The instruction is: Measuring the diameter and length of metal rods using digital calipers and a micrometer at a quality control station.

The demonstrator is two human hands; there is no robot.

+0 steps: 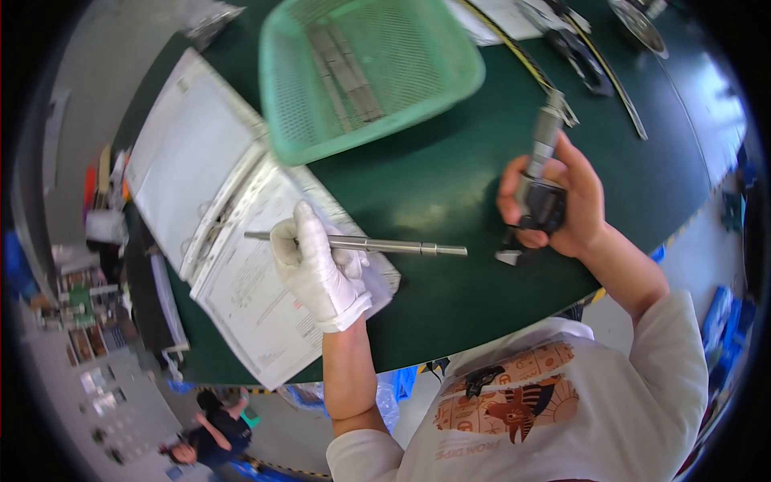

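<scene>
as the stepped metal rod (401, 247) looks stiff and slick, mid-shaft seems the safest hold, the gloved left hand (320, 269) pinching its left half, the right hand (581, 205) clasping a digital micrometer (547, 207).

Dark green table (450, 309); plastic basket (353, 140) and open binder (221, 205) atop

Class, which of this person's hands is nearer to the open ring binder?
Left. The gloved left hand, holding a metal rod, is over the ring binder; the bare right hand, holding a micrometer, is away to its right.
</scene>
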